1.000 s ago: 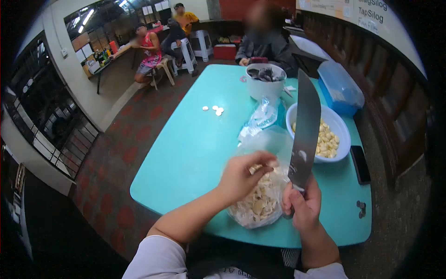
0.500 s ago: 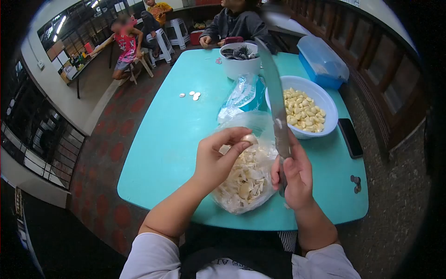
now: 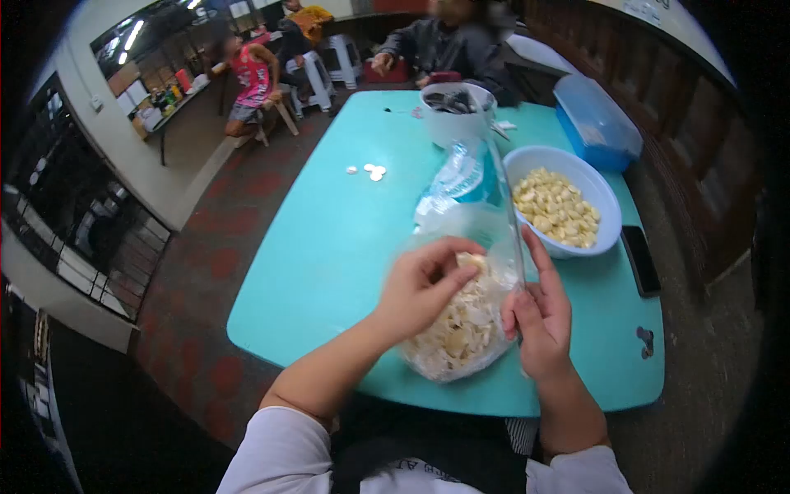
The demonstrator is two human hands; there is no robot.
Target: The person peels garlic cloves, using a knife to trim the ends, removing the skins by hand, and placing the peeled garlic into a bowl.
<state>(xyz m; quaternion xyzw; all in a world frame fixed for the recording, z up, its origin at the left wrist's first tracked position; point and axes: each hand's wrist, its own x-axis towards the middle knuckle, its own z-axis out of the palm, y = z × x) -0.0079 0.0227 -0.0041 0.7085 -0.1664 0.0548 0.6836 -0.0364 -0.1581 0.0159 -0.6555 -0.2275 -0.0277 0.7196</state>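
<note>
My left hand (image 3: 421,290) is closed in a pinch on a pale garlic clove (image 3: 471,260), partly hidden by the fingers and blurred. My right hand (image 3: 543,319) grips a large knife (image 3: 508,193), its blade pointing away from me and seen nearly edge-on. The clove is just left of the blade; whether they touch I cannot tell. Under both hands lies a clear plastic bag (image 3: 434,362) holding garlic skins (image 3: 462,323). Beyond my right hand stands a light blue bowl (image 3: 611,216) of peeled garlic cloves (image 3: 557,206).
On the turquoise table (image 3: 304,272) are a blue-and-clear plastic package (image 3: 465,181), a white tub of dark utensils (image 3: 444,128), a blue lidded box (image 3: 597,123), a phone (image 3: 640,260) and coins (image 3: 375,172). A person in a dark jacket (image 3: 448,49) sits at the far end.
The view has shifted, so the table sits further right. The knife blade has turned from showing its flat side to nearly edge-on. My left hand still pinches the clove.
</note>
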